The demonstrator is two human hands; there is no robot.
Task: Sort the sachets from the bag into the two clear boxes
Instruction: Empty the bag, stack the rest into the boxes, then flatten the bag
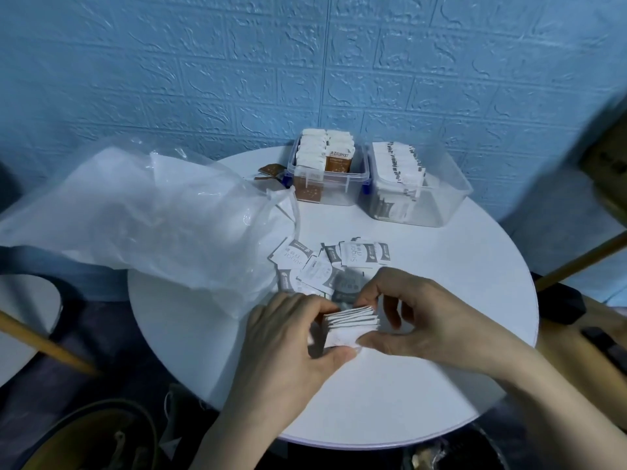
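I have a squared-up stack of white paper sachets (351,325) pinched between both hands near the front edge of the round white table (458,368): my left hand (288,347) curls round its left side, my right hand (417,320) grips the right, thumb underneath. Loose white sachets (325,262) lie scattered mid-table beside the crumpled clear plastic bag (163,212) at the left edge. At the back edge, the clear box with brown-and-white sachets (327,167) looks nearly full; the clear box with white sachets (417,184) beside it has room. I judge the sorting well along, with this stack and the loose pile left.
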